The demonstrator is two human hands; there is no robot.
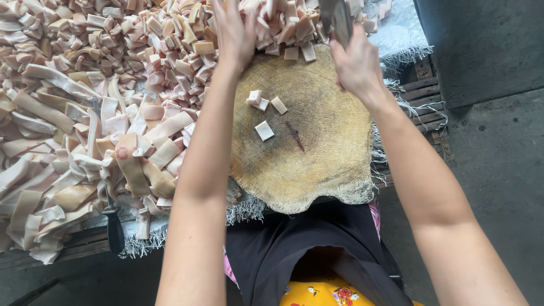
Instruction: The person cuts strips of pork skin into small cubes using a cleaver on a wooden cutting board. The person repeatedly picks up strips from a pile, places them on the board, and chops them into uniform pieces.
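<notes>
Three pork-skin squares on chopping block: soft, greasy, pinch edges. Left hand open on cut pile; right hand grips cleaver.

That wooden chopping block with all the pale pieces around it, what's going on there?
A person works at a round wooden chopping block, seen from above. The right hand grips a cleaver at the far edge of the block, while the left hand rests on the heap of small cut squares there. A few cut pieces lie loose on the block. To the left sits a big pile of long, uncut pale strips, with a black-handled knife partly under it.
</notes>
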